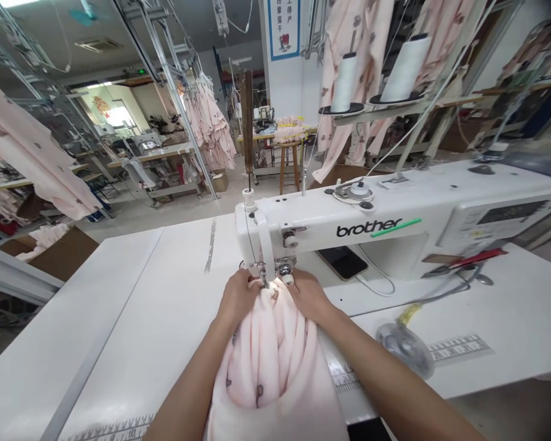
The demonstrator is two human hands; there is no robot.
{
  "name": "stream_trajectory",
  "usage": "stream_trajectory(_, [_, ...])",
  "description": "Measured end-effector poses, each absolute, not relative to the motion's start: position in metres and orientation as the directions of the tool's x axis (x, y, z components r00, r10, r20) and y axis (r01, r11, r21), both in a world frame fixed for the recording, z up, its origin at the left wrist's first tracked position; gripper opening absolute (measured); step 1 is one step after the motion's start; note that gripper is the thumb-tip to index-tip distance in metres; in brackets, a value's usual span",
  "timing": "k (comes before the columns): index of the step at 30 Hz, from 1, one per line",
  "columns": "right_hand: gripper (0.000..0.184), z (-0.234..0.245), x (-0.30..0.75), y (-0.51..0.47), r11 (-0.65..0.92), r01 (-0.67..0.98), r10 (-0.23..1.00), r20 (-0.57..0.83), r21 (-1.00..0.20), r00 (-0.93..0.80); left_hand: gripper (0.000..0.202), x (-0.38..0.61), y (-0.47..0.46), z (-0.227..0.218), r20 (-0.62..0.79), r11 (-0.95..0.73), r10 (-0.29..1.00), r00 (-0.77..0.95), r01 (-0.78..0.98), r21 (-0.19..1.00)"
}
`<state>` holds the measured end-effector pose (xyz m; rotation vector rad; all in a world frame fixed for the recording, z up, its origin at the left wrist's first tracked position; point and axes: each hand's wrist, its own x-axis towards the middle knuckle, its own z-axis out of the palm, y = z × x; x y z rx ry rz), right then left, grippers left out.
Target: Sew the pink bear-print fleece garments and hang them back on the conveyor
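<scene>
A white Brother sewing machine stands on a white table. A bunched pale pink printed fabric runs from the table's near edge up to the needle and presser foot. My left hand grips the fabric on the left of the presser foot, fingers curled onto it. On the right of the foot, my right hand presses and holds the same fabric. Both hands sit close to the needle.
A phone with a white cable lies under the machine arm. Two white thread cones stand on a rack behind. A clear round lid and a yellow tape lie right. Pink garments hang around the workshop.
</scene>
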<state>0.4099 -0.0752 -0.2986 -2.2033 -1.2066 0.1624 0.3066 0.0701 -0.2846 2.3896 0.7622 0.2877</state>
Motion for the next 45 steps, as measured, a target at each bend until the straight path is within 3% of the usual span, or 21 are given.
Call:
stream_trajectory(16, [0.030, -0.299, 0.407, -0.071, -0.428, 0.677, 0.771, 0.149, -0.598, 0.619, 0.016, 0.303, 0.074, -0.288, -0.018, -0.615, 0.553, 0.833, 0.422, 0.666])
stream_trajectory(22, [0.037, -0.301, 0.408, -0.074, -0.334, 0.686, 0.807, 0.180, -0.647, 0.562, 0.018, 0.301, 0.072, -0.292, 0.010, -0.610, 0.572, 0.820, 0.417, 0.674])
stream_trajectory(27, [0.022, -0.304, 0.408, -0.071, -0.299, 0.674, 0.792, 0.219, -0.675, 0.570, 0.017, 0.299, 0.066, -0.290, 0.053, -0.625, 0.590, 0.806, 0.415, 0.661])
stream_trajectory(32, [0.020, -0.303, 0.407, -0.065, -0.311, 0.677, 0.771, 0.239, -0.667, 0.590, 0.018, 0.302, 0.059, -0.284, 0.090, -0.604, 0.643, 0.760, 0.431, 0.670])
stream_trajectory(36, [0.012, -0.298, 0.396, -0.072, -0.294, 0.673, 0.812, 0.195, -0.679, 0.551, 0.018, 0.283, 0.048, -0.266, 0.017, -0.528, 0.626, 0.779, 0.408, 0.745])
stream_trajectory(39, [0.010, -0.284, 0.372, -0.086, -0.154, 0.635, 0.871, 0.200, -0.757, 0.450, 0.015, 0.238, 0.033, -0.251, -0.127, -0.370, 0.552, 0.824, 0.378, 0.848])
stream_trajectory(42, [0.011, -0.254, 0.332, -0.099, 0.087, 0.455, 0.919, 0.248, -0.886, 0.307, 0.025, 0.173, 0.016, -0.244, -0.196, -0.153, 0.528, 0.827, 0.319, 0.935])
stream_trajectory(43, [0.015, -0.243, 0.316, -0.102, 0.151, 0.394, 0.931, 0.264, -0.906, 0.250, 0.029, 0.150, 0.013, -0.242, -0.187, -0.103, 0.539, 0.821, 0.285, 0.953])
stream_trajectory(45, [0.022, -0.224, 0.285, -0.104, 0.230, 0.346, 0.941, 0.299, -0.909, 0.159, 0.038, 0.106, 0.013, -0.234, -0.076, -0.150, 0.681, 0.728, 0.240, 0.959])
